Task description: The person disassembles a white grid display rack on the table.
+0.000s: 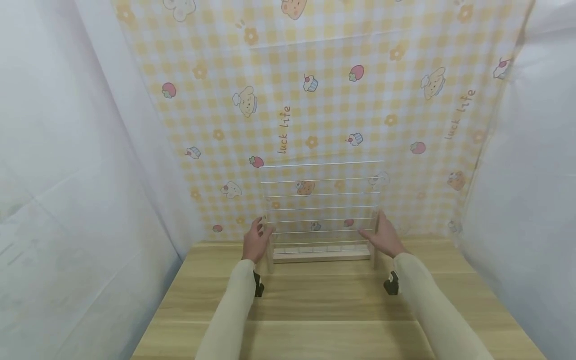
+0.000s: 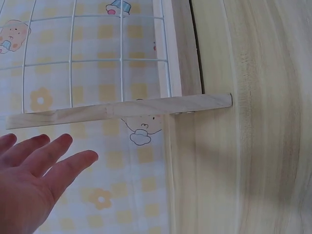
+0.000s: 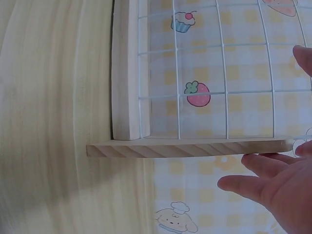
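A white wire grid rack (image 1: pixel 321 205) with a wooden base bar (image 1: pixel 321 256) and two wooden side posts stands upright at the far edge of the wooden table (image 1: pixel 324 310). My left hand (image 1: pixel 257 239) is beside the left post (image 2: pixel 119 109). In the left wrist view the left hand (image 2: pixel 39 165) has straight fingers and is apart from the wood. My right hand (image 1: pixel 382 234) is at the right post (image 3: pixel 195 146). The right hand (image 3: pixel 273 183) has straight fingers close under the post's end and the thumb on the other side. Neither hand grips anything.
A yellow checked cloth (image 1: pixel 315 100) with cartoon prints hangs right behind the rack. White sheets (image 1: pixel 67 175) close in both sides. A black wrist camera (image 1: pixel 258 285) sits on each sleeve. The bare tabletop (image 3: pixel 53 97) runs from the rack toward me.
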### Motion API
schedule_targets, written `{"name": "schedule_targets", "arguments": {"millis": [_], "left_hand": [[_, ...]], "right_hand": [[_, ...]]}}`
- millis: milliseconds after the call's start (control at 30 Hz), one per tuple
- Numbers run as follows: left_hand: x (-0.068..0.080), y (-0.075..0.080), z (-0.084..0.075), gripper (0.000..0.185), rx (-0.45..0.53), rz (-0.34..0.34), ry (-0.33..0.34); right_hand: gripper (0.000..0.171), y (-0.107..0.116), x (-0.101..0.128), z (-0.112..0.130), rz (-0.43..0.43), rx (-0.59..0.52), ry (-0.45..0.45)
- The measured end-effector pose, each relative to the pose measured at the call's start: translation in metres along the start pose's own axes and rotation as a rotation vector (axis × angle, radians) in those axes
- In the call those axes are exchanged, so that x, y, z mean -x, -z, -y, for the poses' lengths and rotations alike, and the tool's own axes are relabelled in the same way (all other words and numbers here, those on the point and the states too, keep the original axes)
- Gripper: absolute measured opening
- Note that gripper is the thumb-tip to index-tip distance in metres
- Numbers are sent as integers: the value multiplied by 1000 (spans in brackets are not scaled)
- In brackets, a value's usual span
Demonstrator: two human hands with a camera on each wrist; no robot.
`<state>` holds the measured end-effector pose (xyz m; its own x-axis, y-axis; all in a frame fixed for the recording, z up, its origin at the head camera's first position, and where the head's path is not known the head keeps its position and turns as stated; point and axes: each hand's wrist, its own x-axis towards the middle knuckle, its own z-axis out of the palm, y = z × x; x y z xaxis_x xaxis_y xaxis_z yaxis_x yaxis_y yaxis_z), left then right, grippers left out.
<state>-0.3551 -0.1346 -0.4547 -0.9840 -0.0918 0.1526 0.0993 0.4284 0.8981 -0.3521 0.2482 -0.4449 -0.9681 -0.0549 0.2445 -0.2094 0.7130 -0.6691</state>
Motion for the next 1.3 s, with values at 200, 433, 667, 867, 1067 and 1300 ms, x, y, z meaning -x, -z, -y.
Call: {"name": "schedule_targets", "arguments": {"millis": [200,433,667,867,1067,1300], "left_hand": [[0,-1,-5,66,3,40,-4],[1,-3,-5,64,16,12,12],[5,5,0,60,-33,-64,-3],[14,19,11,42,-50,-40,-62],[23,36,18,35,-93,-8,-87],[31,52,26,23,-49,43,-121]], "right_hand": [[81,-1,-2,0,3,-24,12],[88,-3,-3,2,13,-31,-38],[94,-5,-2,4,31,-24,-89],[97,-5,-1,6,62,-18,-102],[96,-8,-2,10,100,-13,-91],[95,-14,-5,20,138,-9,-58]]}}
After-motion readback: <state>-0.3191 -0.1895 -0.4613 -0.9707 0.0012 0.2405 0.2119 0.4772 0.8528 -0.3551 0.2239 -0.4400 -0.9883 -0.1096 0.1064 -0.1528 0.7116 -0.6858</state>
